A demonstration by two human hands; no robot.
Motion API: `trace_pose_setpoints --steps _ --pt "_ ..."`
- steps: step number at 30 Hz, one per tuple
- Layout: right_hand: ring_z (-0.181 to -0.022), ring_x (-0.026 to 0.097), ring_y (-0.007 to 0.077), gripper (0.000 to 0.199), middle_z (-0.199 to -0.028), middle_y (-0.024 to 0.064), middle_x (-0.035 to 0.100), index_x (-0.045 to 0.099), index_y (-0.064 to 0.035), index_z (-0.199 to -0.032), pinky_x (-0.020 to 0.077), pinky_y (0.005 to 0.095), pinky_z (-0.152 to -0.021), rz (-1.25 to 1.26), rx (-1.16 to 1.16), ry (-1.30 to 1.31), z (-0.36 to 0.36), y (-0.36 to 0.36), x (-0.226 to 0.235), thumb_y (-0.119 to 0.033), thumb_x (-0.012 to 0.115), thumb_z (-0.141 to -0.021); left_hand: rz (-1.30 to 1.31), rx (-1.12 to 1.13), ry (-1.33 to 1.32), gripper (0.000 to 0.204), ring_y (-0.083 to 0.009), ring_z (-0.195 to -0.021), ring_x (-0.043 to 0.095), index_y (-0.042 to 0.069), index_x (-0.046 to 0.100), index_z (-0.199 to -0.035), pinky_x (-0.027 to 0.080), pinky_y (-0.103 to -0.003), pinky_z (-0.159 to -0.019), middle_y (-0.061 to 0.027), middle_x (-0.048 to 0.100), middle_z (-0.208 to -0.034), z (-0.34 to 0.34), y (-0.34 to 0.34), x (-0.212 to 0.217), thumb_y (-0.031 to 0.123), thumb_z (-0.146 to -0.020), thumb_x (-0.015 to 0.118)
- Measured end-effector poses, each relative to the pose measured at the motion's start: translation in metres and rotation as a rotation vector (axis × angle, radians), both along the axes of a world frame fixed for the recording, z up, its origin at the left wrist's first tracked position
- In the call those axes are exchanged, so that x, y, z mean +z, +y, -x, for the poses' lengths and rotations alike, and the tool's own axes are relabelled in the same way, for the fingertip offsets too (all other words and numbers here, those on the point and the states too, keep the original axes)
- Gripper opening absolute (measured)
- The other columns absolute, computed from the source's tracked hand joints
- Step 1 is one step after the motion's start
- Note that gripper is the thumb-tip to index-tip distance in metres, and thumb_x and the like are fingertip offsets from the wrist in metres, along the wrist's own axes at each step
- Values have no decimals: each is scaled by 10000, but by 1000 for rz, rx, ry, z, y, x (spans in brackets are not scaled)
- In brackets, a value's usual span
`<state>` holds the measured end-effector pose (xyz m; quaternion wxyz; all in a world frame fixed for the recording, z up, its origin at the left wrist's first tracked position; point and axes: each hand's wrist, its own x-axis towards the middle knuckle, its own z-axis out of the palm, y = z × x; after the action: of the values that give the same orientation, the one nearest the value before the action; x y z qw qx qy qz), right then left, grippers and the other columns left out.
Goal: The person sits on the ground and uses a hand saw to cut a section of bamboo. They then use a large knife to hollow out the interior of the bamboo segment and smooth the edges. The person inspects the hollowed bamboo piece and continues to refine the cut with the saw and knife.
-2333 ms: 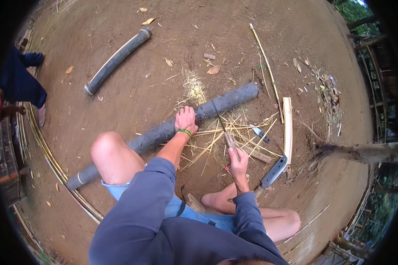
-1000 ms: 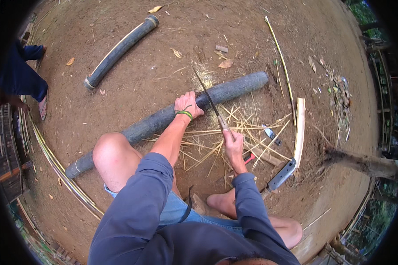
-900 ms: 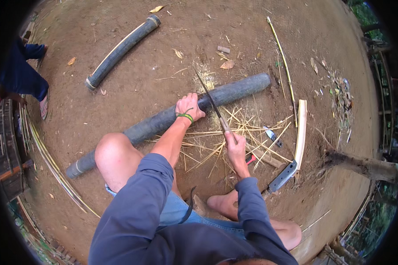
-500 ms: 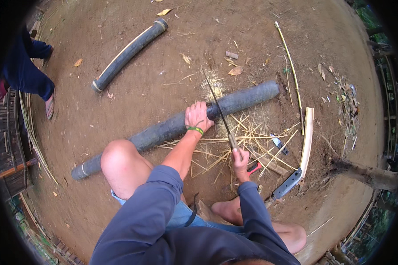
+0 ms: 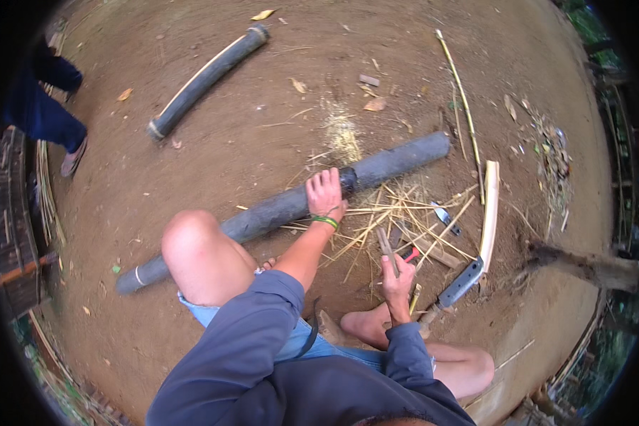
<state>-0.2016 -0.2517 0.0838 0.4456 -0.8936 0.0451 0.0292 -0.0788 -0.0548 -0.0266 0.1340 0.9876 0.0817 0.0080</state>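
The left hand (image 5: 325, 193) is lying across the dark pole (image 5: 259, 214), its fingers clamping over the top and reaching the far side. The pole is running from beyond the left knee (image 5: 194, 241), under these fingers, to an end well to their right. A blacker band (image 5: 348, 180) is sitting just right of the left fingers, and pale dust (image 5: 343, 135) is lying on the ground beyond them.

The right hand (image 5: 397, 275) is holding a brown tool (image 5: 386, 243), its fingers closing around the near end; the far end is pointing forward, toward the pole but apart from it, and is too blurred to make out fully.

Thin sticks (image 5: 376, 213) are lying crossed between the two hands and ahead of the right fingers. Just beside those fingers, a red thing (image 5: 410, 253) is showing. Farther right and ahead, a small knife (image 5: 445, 217) is lying near the sticks, and a pale strip (image 5: 490, 213) is standing out beyond it. Well ahead and left of the left fingers, a shorter pole (image 5: 209, 82) is lying on the ground.
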Motion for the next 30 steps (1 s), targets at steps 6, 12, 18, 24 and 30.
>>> trace_pose_setpoints --steps 6,12,18,24,30 --pt "-501 467 214 321 -559 134 525 645 36 -799 356 414 -525 -66 -134 22 -3 -21 -44 -237 687 -965 53 -33 180 835 -336 -1186 585 78 559 -1254 487 -467 -994 -146 583 -1245 -23 8 13 378 -587 963" --pt "-553 414 109 371 -592 24 492 636 31 -796 307 343 -517 -169 -118 157 -18 8 -11 -275 649 -1004 155 -66 268 728 -327 -1246 593 59 632 -1208 505 -476 -1043 -141 624 -1262 -30 35 15 364 -619 930" --pt "-491 366 83 394 -579 -20 413 502 -74 -720 269 268 -471 -423 -165 -184 3 -1 4 -248 526 -1073 274 -160 234 731 -357 -1158 643 27 664 -1147 551 -469 -1000 -163 658 -1187 -32 44 67 379 -561 919" --pt "-532 327 82 354 -612 -17 372 436 -67 -745 248 290 -502 -714 -279 -377 -38 -5 71 -203 472 -1070 200 -224 130 685 -371 -1099 670 50 702 -1126 578 -469 -952 -164 690 -1136 -38 39 101 399 -573 901" --pt "-541 355 114 357 -609 17 389 432 -40 -738 260 297 -506 -682 -243 -543 -46 -11 103 -205 480 -1051 319 -240 64 715 -339 -1062 669 16 709 -1150 558 -454 -951 -166 705 -1111 -35 31 160 398 -573 889"
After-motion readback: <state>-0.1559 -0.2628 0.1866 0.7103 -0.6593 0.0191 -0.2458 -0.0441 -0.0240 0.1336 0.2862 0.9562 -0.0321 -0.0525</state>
